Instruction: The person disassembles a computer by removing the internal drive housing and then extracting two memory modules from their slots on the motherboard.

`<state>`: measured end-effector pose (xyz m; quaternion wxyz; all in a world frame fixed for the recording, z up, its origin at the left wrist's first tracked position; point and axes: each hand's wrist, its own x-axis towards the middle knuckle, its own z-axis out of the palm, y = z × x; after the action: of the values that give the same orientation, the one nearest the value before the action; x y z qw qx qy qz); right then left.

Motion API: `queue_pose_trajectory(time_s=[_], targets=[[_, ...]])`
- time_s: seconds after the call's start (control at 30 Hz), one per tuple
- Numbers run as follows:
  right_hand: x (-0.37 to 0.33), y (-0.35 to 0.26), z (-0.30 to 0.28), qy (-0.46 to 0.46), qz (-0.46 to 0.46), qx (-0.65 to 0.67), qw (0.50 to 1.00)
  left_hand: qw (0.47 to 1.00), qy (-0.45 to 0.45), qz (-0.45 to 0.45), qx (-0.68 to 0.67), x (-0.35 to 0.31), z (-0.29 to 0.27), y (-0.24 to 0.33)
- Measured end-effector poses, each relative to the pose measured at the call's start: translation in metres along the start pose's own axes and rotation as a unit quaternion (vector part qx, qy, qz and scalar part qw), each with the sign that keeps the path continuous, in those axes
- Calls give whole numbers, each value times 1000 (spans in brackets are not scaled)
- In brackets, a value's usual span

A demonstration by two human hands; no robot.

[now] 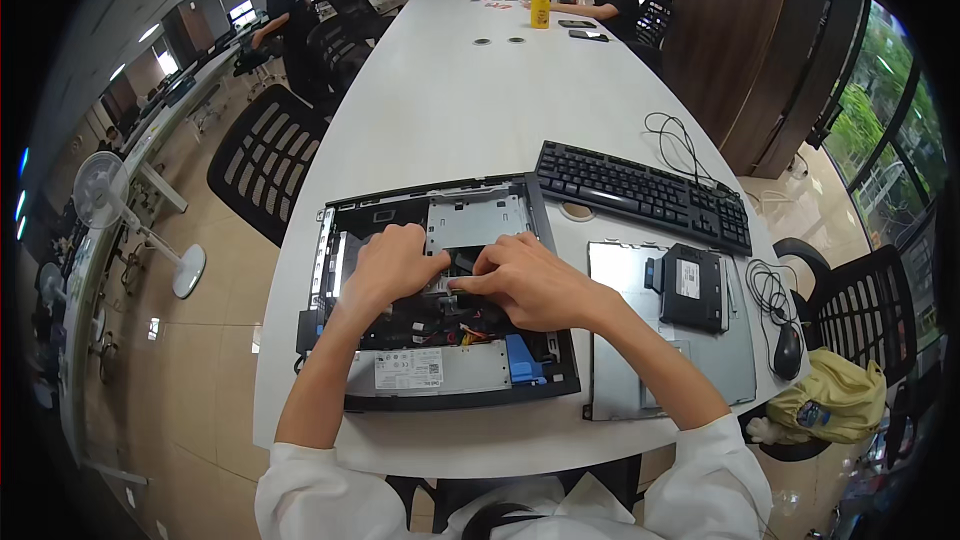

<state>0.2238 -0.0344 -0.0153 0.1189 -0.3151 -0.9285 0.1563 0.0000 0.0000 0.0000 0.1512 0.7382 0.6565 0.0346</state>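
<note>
An opened desktop computer case (560, 380) lies flat on the table in front of me. My left hand (393, 262) reaches into its middle, fingers curled and thumb pointing right. From the other side my right hand (535, 285) reaches in, fingers bent, one fingertip pointing left near the left thumb. Both hands' fingertips meet around a small part between them; the hands mostly hide it, and I cannot make out what it is. Beyond them sits a silver metal bracket (475, 218). Nearer me are coloured wires (465, 337), a silver power supply (470, 368) and a blue plastic latch (523, 360).
Right of the case, a metal cover panel (622, 310) carries a black drive-like box (690, 315). A black keyboard (630, 188) lies behind it, a corded mouse (788, 352) beside it. Farther off stand a yellow bottle (540, 10) and a seated person (612, 0). Chairs flank the table.
</note>
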Motion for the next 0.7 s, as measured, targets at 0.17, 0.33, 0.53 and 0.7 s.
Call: queue_pose_trajectory(time_s=[0.17,0.33,0.53,0.7], targets=[[-5,-5,3,81,-25,-59,995,999,22,5,27,0,2,2],[-14,-7,21,150,2,-109,983,993,91,32,66,-11,19,10],[-15,-14,21,128,48,-107,985,996,51,30,70,-14,15,14],[-13,-17,14,74,58,-108,990,996,39,28,74,-15,12,18]])
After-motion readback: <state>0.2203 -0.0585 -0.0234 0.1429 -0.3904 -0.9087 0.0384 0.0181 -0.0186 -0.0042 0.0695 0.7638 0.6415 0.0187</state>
